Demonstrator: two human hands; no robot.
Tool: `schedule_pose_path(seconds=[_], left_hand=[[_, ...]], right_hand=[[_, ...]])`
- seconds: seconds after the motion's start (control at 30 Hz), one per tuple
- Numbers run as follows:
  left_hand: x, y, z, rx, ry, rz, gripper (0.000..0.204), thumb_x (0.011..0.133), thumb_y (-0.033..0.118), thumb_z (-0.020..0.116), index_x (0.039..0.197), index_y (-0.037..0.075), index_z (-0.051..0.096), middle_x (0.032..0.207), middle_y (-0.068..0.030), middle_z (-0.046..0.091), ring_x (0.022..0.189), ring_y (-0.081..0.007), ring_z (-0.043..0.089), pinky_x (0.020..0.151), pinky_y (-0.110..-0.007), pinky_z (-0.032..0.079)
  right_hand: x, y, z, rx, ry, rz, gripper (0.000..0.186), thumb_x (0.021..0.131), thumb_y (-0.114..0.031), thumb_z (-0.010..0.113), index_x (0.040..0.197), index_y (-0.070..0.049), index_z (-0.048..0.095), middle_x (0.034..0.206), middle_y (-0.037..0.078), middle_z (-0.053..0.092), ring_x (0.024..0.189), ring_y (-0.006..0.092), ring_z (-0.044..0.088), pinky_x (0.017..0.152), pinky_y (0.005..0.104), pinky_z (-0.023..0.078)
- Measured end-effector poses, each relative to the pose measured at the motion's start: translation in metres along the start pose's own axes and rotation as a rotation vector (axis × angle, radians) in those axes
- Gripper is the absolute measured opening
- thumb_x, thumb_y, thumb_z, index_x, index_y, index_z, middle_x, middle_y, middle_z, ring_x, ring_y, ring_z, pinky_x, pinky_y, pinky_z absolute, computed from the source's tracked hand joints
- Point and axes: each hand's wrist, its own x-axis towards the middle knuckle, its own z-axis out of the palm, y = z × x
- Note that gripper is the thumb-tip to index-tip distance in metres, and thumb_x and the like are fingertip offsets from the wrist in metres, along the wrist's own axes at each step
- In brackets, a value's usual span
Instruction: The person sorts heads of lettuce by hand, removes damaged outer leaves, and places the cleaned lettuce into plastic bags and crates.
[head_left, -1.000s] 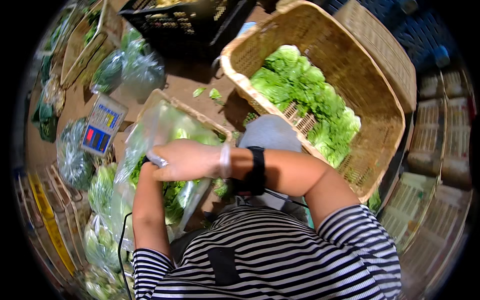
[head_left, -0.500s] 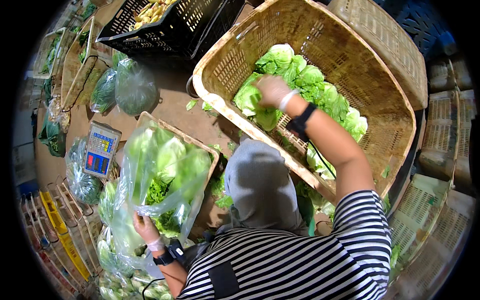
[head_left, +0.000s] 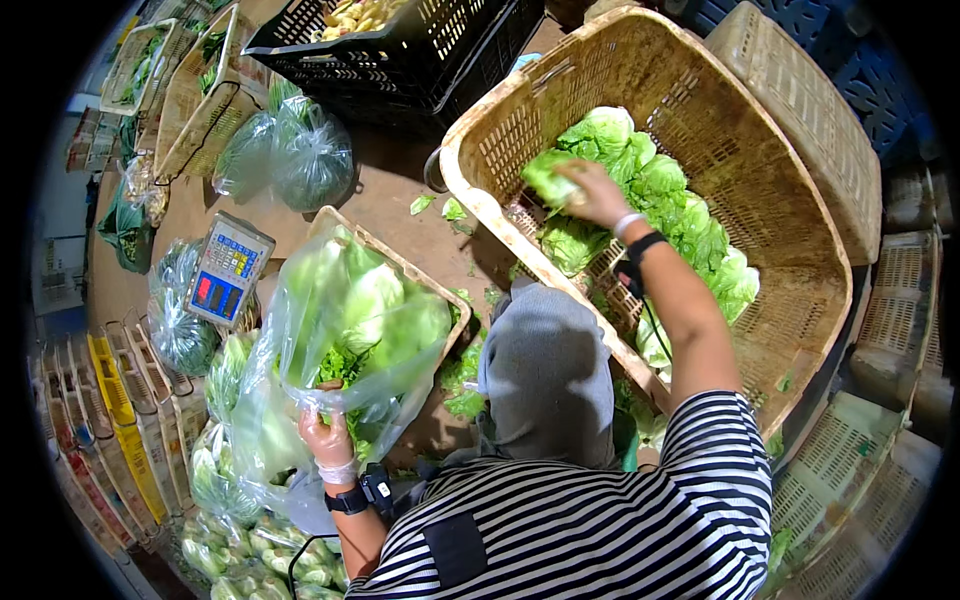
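Observation:
In the large worn crate (head_left: 590,290), my right hand (head_left: 598,194) in a thin clear glove grips a lettuce head (head_left: 549,178), slightly blurred, above the crate's left side. More lettuce heads (head_left: 688,218) lie in a row across the crate floor. At lower left my gloved left hand (head_left: 328,436) is closed on the rim of a clear plastic bag (head_left: 262,437). The bag stands in a smaller tan crate (head_left: 455,335), and several lettuce heads (head_left: 374,305) show inside it.
A scale (head_left: 229,270) stands left of the bag. Filled bags of greens (head_left: 312,160) sit behind it. A black crate (head_left: 400,60) with yellowish produce is at the back. Loose leaves (head_left: 453,210) lie on the floor. Stacked crates (head_left: 850,420) line the right; bagged vegetables (head_left: 262,545) lie lower left.
My right hand has picked up a lettuce head from the left of the row and drawn it clear of the others. My left hand still holds the bag rim. The whole view has shifted slightly.

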Motion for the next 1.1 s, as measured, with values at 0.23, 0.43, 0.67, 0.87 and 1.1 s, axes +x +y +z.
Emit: schedule_pose_path(seconds=[0.23, 0.43, 0.67, 0.87, 1.1], left_hand=[[-0.014, 0.008, 0.005, 0.027, -0.016, 0.095, 0.006, 0.083, 0.004, 0.061, 0.083, -0.002, 0.062, 0.087, -0.0127, 0.066, 0.081, -0.0255, 0.061, 0.076, -0.033, 0.047], [-0.025, 0.054, 0.007, -0.407, -0.187, 0.301, 0.008, 0.082, 0.006, 0.061, 0.079, -0.001, 0.061, 0.083, -0.0133, 0.066, 0.079, -0.0236, 0.062, 0.076, -0.033, 0.048], [-0.039, 0.122, 0.042, -1.229, -0.717, 0.015, 0.116, 0.069, 0.064, 0.072, 0.151, 0.007, 0.012, 0.148, -0.0216, 0.031, 0.132, -0.0315, 0.039, 0.101, -0.042, 0.04], [-0.059, 0.114, 0.055, -1.955, -0.973, -0.408, 0.069, 0.091, 0.049, 0.055, 0.142, 0.006, 0.037, 0.138, -0.0157, 0.048, 0.123, -0.0301, 0.05, 0.104, -0.046, 0.042], [-0.082, 0.051, 0.05, -1.955, -0.628, -0.458, 0.056, 0.093, 0.041, 0.052, 0.134, 0.004, 0.047, 0.128, -0.0155, 0.056, 0.112, -0.0326, 0.058, 0.099, -0.048, 0.046]], right_hand=[[-0.09, 0.004, -0.092, 1.239, 0.457, 0.544, 0.061, 0.087, -0.01, 0.063, 0.143, -0.012, 0.04, 0.14, 0.01, 0.045, 0.117, 0.0192, 0.051, 0.1, 0.0305, 0.041], [-0.167, -0.069, -0.136, 1.55, 0.766, 0.389, 0.05, 0.09, -0.023, 0.06, 0.134, -0.004, 0.046, 0.128, 0.009, 0.056, 0.116, 0.0217, 0.053, 0.102, 0.0373, 0.042], [-0.197, -0.213, -0.183, 1.82, 0.746, 0.089, 0.063, 0.082, -0.041, 0.071, 0.129, -0.005, 0.05, 0.121, 0.01, 0.06, 0.109, 0.0238, 0.059, 0.096, 0.0408, 0.049], [-0.18, -0.335, -0.184, 1.465, 0.183, 0.144, 0.074, 0.088, -0.052, 0.06, 0.141, -0.005, 0.04, 0.136, 0.01, 0.049, 0.125, 0.0187, 0.045, 0.106, 0.0337, 0.034], [-0.172, -0.344, -0.146, 0.985, 0.321, 0.2, 0.037, 0.096, -0.032, 0.056, 0.116, -0.002, 0.062, 0.11, 0.005, 0.064, 0.103, 0.013, 0.055, 0.094, 0.0262, 0.04]])
